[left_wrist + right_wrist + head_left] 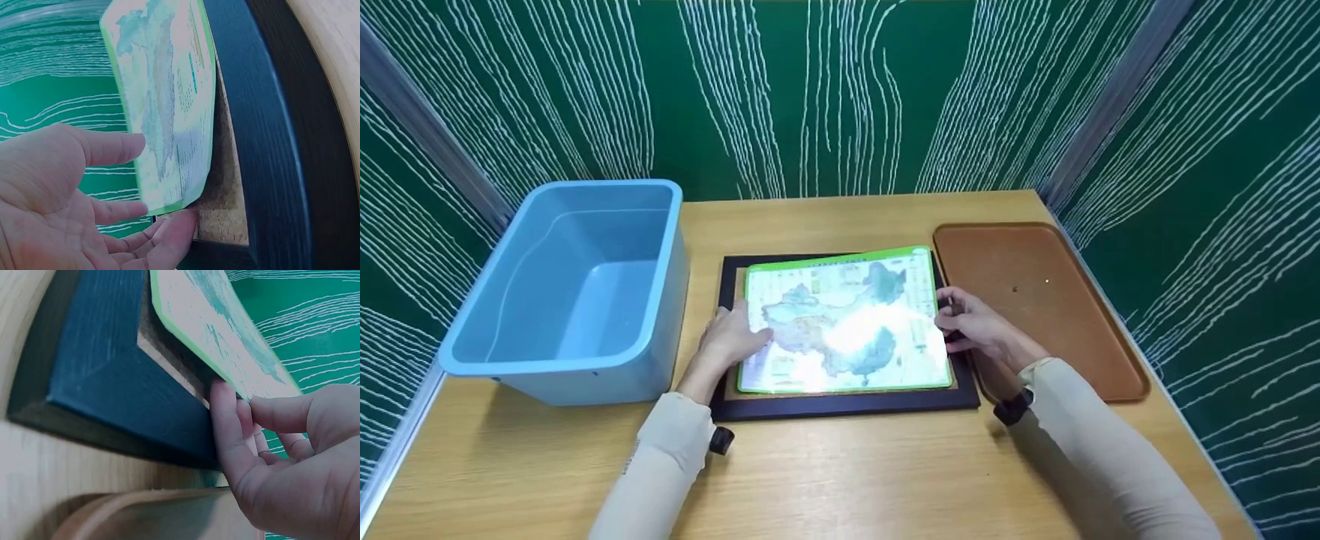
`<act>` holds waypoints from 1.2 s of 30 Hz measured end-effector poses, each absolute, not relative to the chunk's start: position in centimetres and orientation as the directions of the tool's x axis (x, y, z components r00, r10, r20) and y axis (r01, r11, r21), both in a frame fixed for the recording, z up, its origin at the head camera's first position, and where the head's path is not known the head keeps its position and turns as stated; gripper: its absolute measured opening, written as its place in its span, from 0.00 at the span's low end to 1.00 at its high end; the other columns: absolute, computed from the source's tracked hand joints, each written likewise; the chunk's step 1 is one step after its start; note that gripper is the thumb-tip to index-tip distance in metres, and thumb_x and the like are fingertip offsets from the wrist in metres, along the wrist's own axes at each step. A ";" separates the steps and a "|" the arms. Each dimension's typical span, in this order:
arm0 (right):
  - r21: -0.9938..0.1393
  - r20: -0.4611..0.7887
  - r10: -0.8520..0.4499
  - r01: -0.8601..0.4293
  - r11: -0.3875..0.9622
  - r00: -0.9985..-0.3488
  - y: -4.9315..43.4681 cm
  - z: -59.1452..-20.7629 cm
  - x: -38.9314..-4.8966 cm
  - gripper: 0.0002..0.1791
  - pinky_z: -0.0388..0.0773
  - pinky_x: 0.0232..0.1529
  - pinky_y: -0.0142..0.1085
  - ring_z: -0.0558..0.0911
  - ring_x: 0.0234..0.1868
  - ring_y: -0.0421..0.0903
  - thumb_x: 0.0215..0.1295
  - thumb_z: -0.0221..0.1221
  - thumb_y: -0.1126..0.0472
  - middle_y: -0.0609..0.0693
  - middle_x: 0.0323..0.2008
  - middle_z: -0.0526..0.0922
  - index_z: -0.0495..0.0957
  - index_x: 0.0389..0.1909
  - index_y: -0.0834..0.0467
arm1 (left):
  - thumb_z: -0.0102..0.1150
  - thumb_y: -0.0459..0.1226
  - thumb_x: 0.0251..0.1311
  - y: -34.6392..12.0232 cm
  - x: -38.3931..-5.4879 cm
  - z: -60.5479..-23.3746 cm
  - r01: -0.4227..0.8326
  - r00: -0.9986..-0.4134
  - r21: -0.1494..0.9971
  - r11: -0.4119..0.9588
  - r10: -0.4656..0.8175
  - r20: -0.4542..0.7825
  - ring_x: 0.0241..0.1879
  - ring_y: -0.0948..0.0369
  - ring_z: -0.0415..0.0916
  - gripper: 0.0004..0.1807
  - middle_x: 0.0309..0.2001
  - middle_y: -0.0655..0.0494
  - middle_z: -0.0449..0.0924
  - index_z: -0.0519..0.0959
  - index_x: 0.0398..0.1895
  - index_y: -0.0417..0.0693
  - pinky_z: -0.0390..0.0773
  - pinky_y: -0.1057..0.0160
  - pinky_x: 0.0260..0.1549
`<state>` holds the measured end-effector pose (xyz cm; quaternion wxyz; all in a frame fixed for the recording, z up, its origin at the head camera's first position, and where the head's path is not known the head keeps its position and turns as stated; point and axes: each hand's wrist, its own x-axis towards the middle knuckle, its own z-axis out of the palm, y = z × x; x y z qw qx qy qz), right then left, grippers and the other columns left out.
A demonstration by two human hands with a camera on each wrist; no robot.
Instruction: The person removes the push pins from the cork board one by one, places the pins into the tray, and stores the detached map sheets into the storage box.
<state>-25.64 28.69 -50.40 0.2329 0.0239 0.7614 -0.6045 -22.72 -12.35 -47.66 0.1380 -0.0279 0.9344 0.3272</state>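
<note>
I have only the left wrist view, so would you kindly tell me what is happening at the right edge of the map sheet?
Observer: The right-hand grip pinches the map sheet at that edge, as the right wrist view shows.
Operator: Thank you; what stands to the left of the dark frame?
Observer: In the head view, a blue bin stands there.
Operator: And what is on the other side, if I may ask?
Observer: A brown tray lies to the right of the dark frame.
</note>
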 end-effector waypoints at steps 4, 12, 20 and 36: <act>-0.906 -0.399 -0.238 0.342 0.249 -0.886 28.8 -50.3 -25.6 0.18 0.80 0.36 0.40 0.75 0.39 0.48 0.76 0.53 0.68 0.51 0.41 0.69 0.62 0.61 0.53 | 0.60 0.47 0.68 -12.4 -22.8 -47.5 -0.165 -0.959 0.624 0.764 0.025 -0.284 0.66 0.38 0.63 0.48 0.73 0.27 0.53 0.45 0.81 0.37 0.67 0.41 0.63; -0.912 -0.398 -0.252 0.353 0.207 -0.882 28.9 -50.5 -25.6 0.16 0.79 0.33 0.38 0.70 0.38 0.47 0.76 0.53 0.67 0.50 0.40 0.63 0.61 0.59 0.54 | 0.59 0.45 0.68 -13.0 -22.9 -47.5 -0.234 -0.938 0.714 0.660 0.040 -0.345 0.48 0.47 0.77 0.50 0.63 0.34 0.66 0.39 0.81 0.40 0.83 0.55 0.34; -0.921 -0.375 -0.272 0.325 0.214 -0.886 29.0 -50.5 -25.5 0.16 0.79 0.35 0.38 0.71 0.40 0.47 0.77 0.53 0.67 0.52 0.43 0.64 0.61 0.59 0.55 | 0.58 0.48 0.69 -13.0 -22.9 -47.5 -0.229 -0.931 0.709 0.666 0.063 -0.360 0.50 0.45 0.74 0.52 0.73 0.32 0.55 0.36 0.82 0.40 0.83 0.57 0.29; -0.921 -0.380 -0.269 0.334 0.201 -0.885 29.4 -50.6 -25.4 0.17 0.79 0.35 0.37 0.72 0.42 0.48 0.77 0.53 0.66 0.53 0.45 0.64 0.61 0.60 0.55 | 0.61 0.46 0.68 -12.5 -23.0 -47.9 -0.219 -0.934 0.738 0.638 0.082 -0.348 0.39 0.50 0.81 0.45 0.52 0.39 0.73 0.48 0.79 0.42 0.83 0.56 0.25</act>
